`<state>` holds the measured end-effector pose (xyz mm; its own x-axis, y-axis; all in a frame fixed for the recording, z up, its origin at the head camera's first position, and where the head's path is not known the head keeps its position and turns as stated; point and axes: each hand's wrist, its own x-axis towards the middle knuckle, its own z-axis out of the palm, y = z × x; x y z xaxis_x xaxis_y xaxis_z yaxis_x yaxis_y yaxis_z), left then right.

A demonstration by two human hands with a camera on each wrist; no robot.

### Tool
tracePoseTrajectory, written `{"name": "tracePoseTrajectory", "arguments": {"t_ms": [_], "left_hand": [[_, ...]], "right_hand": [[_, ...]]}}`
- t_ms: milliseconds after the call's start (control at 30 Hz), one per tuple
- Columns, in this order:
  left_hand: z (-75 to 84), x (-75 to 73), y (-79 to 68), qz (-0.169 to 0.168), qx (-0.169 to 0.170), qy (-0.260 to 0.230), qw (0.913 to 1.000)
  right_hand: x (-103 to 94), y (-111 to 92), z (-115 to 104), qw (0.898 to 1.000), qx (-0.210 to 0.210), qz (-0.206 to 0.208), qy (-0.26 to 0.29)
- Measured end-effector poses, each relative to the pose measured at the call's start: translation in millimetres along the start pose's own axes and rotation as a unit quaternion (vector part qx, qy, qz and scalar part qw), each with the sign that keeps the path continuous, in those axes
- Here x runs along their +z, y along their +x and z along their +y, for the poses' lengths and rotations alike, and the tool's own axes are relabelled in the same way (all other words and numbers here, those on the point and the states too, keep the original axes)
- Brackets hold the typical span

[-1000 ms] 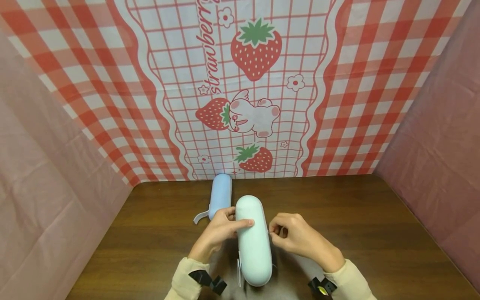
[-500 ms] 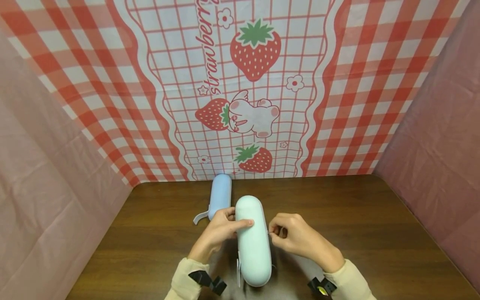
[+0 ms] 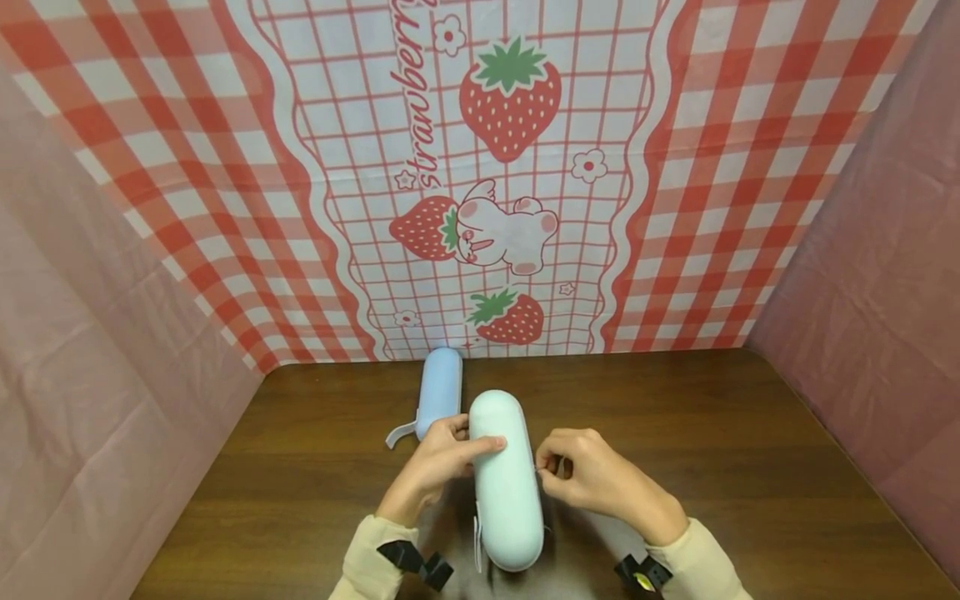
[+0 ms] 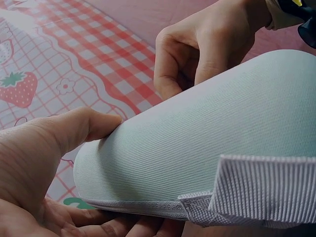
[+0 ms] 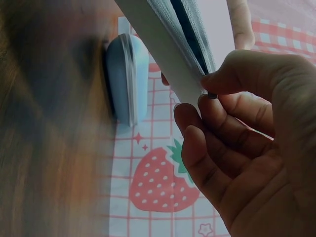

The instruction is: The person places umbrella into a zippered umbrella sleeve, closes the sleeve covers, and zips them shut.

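Note:
A mint green, pill-shaped zip case (image 3: pixel 510 508) is held up over the table in the head view. My left hand (image 3: pixel 438 458) grips its left side, thumb on the upper face and fingers underneath. On the right edge, my right hand (image 3: pixel 600 475) pinches a small zipper pull (image 5: pixel 212 95) between thumb and forefinger. Through the right wrist view, the zipper (image 5: pixel 190 34) shows a dark gap between its tapes, narrowing toward the pull. A pale ribbed strap (image 4: pixel 266 190) hangs from the case's left side. The inside of the case is hidden.
A light blue case (image 3: pixel 441 387) of similar shape lies on the brown wooden table (image 3: pixel 675 417), against the strawberry-print cloth (image 3: pixel 555 108) at the back. Its pale strap (image 3: pixel 401 434) sticks out leftward. Pink cloth walls (image 3: pixel 870 275) stand at both sides.
My right hand has shifted very slightly toward the person along the case's edge. The left hand and the mint green case stay almost still.

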<state>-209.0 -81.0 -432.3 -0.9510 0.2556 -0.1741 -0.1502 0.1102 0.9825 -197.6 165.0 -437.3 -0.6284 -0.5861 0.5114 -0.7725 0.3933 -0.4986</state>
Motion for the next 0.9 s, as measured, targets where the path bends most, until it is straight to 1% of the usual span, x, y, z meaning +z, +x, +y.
{"name": "tracePoseTrajectory", "arguments": {"t_ms": [200, 400, 600, 900], "left_hand": [[-0.7, -0.9, 0.5, 0.001, 0.0, 0.001, 1.0], [-0.6, -0.1, 1.6, 0.001, 0.002, -0.01, 1.0], [0.5, 1.5, 0.3, 0.012, 0.0, -0.025, 0.9996], [1.3, -0.4, 0.1, 0.021, 0.0, -0.03, 0.9993]], "right_hand": [[0.9, 0.3, 0.5, 1.0, -0.001, -0.006, 0.006], [1.3, -0.6, 1.3, 1.0, -0.003, -0.005, 0.001], [0.8, 0.2, 0.4, 1.0, -0.005, -0.007, 0.003], [0.7, -0.1, -0.1, 1.0, -0.013, -0.006, 0.004]]}}
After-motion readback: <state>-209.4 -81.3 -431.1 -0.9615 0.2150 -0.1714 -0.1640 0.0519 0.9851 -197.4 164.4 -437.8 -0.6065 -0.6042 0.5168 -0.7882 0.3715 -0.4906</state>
